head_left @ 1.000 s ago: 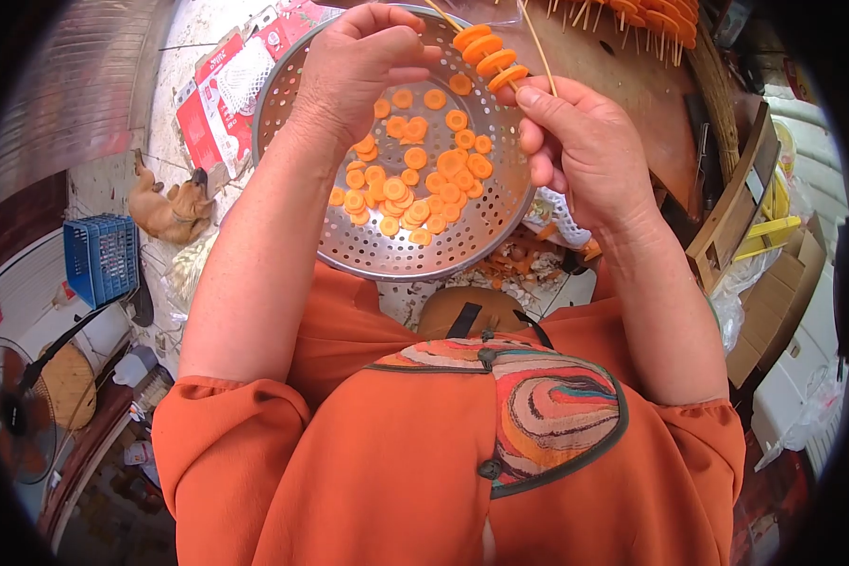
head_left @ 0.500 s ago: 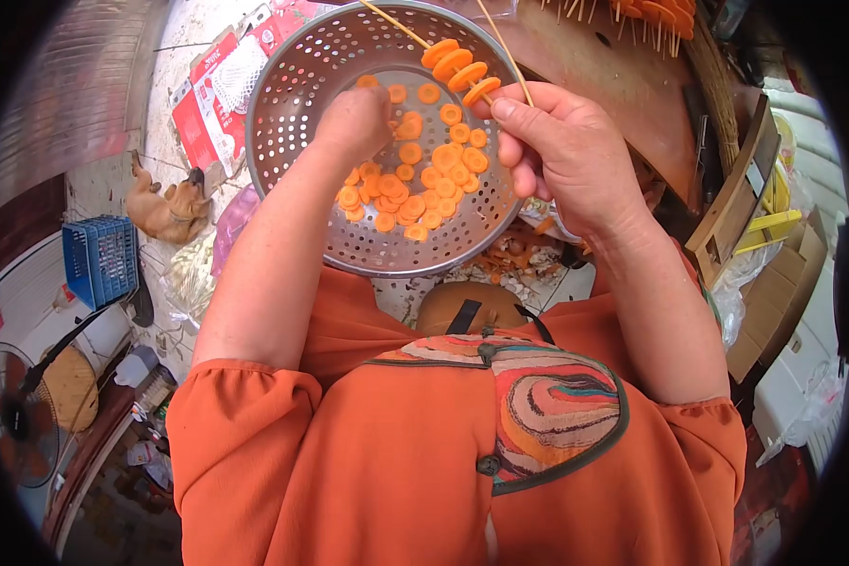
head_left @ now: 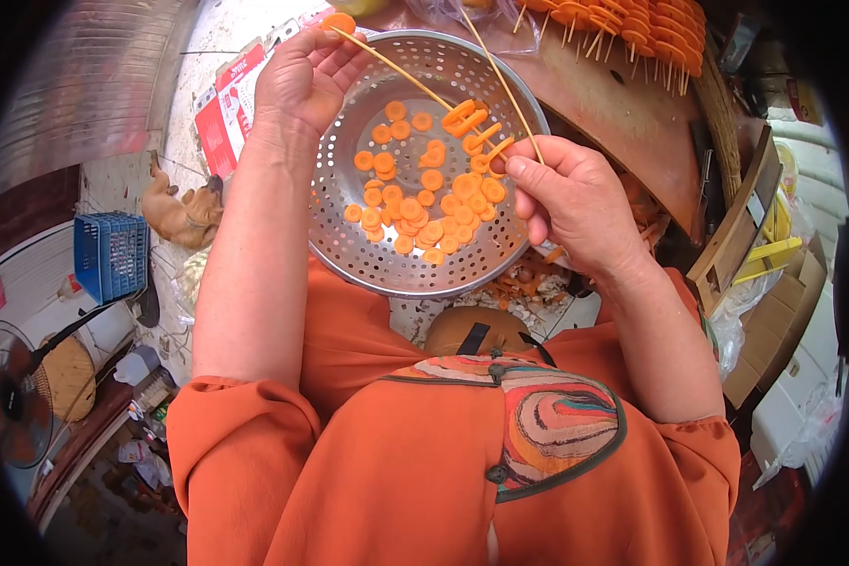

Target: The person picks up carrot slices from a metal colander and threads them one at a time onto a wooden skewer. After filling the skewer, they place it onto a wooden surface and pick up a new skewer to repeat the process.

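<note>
My left hand [head_left: 297, 83] is raised over the far left rim of the metal colander [head_left: 340, 226]. Its fingers pinch a carrot slice [head_left: 339, 22], which sits at the tip of a bamboo skewer [head_left: 396, 68]. Several slices are threaded near that skewer's other end, by my right hand [head_left: 575, 200]. The thumb and fingers of my right hand grip this skewer together with a second, bare skewer [head_left: 493, 62] that points up and away. Inside the colander lie many loose carrot slices [head_left: 410, 209].
Filled carrot skewers [head_left: 623, 28] are stacked at the far right on a brown board [head_left: 613, 118]. A dog [head_left: 181, 215] lies on the floor at left, near a blue crate [head_left: 111, 257] and a fan [head_left: 14, 391]. Peelings [head_left: 528, 288] litter the floor below the colander.
My left hand has risen from among the loose slices in the colander to the skewer's tip, bringing a carrot slice. The view has shifted slightly; my right hand keeps its grip.
</note>
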The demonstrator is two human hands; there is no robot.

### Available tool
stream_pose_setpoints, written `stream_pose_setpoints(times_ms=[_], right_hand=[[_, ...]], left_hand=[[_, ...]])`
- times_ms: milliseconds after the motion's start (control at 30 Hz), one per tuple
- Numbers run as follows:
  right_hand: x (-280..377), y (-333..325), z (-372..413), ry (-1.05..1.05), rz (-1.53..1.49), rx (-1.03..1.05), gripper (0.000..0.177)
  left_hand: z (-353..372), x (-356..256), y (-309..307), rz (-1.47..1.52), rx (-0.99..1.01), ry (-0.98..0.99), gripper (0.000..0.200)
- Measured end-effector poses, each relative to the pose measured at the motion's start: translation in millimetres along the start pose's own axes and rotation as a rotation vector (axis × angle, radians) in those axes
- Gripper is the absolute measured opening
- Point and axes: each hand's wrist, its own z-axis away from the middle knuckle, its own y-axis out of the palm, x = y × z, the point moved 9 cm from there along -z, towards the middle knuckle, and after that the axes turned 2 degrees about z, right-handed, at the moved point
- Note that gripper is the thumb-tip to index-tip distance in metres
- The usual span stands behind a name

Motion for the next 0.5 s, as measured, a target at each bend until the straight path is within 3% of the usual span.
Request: stream_pose_setpoints(times_ms=[367,500], right_hand=[[-1.0,1.1,1.3,-0.001,-0.004,0.011,0.017],[-1.0,0.3,3.2,0.021,0.000,0.008,0.017]], left_hand=[[-22.5,0.1,-17.9,0.112,-0.018,0.045,0.023],[-10.9,-12.0,-1.8,-0.095,0.053,0.233,0.016]])
